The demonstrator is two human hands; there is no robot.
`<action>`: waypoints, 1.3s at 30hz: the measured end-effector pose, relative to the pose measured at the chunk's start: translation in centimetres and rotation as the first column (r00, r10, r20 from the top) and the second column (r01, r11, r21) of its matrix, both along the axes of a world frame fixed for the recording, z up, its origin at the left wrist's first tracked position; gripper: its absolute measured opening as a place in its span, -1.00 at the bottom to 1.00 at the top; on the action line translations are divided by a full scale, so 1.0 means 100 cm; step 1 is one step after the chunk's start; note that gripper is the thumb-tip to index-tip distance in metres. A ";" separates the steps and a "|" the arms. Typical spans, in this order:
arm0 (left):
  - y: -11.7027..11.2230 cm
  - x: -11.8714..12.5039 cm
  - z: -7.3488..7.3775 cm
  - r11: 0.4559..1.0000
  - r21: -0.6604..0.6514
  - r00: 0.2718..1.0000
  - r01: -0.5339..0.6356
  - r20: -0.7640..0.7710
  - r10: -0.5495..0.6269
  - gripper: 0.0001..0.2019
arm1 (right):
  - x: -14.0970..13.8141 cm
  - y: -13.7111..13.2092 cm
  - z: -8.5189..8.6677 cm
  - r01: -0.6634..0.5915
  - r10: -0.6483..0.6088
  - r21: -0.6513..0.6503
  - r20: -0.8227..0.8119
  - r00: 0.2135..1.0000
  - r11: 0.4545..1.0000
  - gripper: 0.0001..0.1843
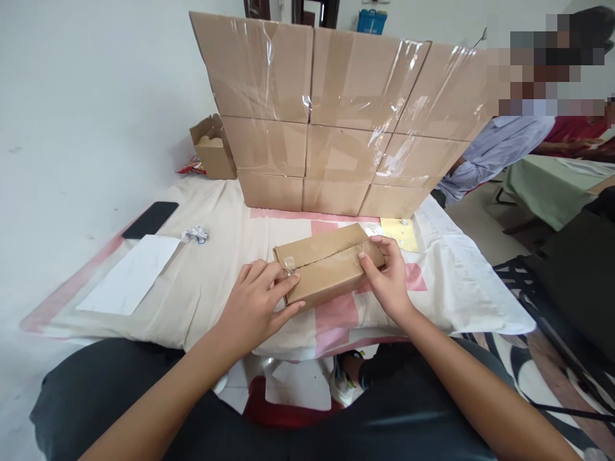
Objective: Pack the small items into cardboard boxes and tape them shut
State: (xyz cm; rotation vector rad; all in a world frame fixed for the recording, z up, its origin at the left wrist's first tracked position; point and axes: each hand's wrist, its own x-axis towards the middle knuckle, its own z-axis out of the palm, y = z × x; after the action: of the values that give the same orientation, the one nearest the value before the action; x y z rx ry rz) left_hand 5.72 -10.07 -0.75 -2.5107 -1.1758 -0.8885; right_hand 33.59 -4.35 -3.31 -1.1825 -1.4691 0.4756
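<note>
A small brown cardboard box (323, 266) lies on a cushion covered with a white and pink cloth (211, 282). Its top flaps meet along a seam, with clear tape at both ends. My left hand (255, 301) grips the box's left end, fingers curled around the corner. My right hand (388, 276) holds the right end, thumb and fingers pressed onto the taped top edge.
A stack of taped cardboard boxes (336, 115) stands like a wall behind. An open small carton (211, 148) sits at the back left. A black phone (150, 219), white paper (129, 274), crumpled wrapper (196, 234) and yellow sheet (400, 232) lie around. A person (500, 144) sits at right.
</note>
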 end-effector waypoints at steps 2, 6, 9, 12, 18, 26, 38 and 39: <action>0.001 -0.002 0.000 1.000 0.012 1.000 0.013 0.003 -0.013 -0.72 | 0.000 -0.002 -0.002 0.011 -0.011 -0.009 0.018 1.000 1.000 -0.56; 0.003 -0.005 -0.001 0.999 0.014 0.999 0.038 0.007 -0.038 -0.74 | 0.003 -0.001 -0.001 0.042 -0.040 -0.015 0.091 0.995 0.999 -0.34; 0.004 -0.008 -0.002 0.998 -0.021 0.998 0.060 0.019 -0.060 -0.74 | 0.013 0.008 0.002 0.013 -0.010 -0.016 0.180 0.984 1.000 -0.12; 0.006 -0.012 -0.002 0.995 -0.067 0.997 0.079 0.029 -0.077 -0.75 | 0.031 0.021 0.004 -0.222 0.247 -0.148 0.179 0.952 0.964 0.02; 0.011 -0.026 -0.002 0.985 -0.126 0.993 0.120 0.036 -0.116 -0.75 | 0.056 0.034 0.005 -0.613 0.657 -0.367 -0.006 0.753 0.699 0.27; 0.021 -0.049 -0.004 0.986 -0.149 0.997 0.076 0.025 -0.073 -0.70 | 0.053 0.018 0.005 -0.511 0.625 -0.378 0.310 0.716 0.772 0.36; 0.020 -0.047 -0.001 0.997 -0.048 0.989 0.068 -0.131 -0.074 -0.61 | 0.046 0.012 -0.007 -0.502 0.560 -0.250 0.352 0.750 0.828 0.18; 0.021 -0.048 -0.003 0.997 -0.031 0.988 0.077 -0.132 -0.081 -0.61 | 0.046 0.012 -0.006 -0.512 0.563 -0.234 0.351 0.748 0.826 0.18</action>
State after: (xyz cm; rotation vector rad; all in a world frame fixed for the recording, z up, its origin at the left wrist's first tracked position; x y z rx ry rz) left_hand 0.90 -7.98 -1.01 -2.6083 -1.0595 -0.7151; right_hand 38.17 -3.18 -3.93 -0.9663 -2.1986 0.7541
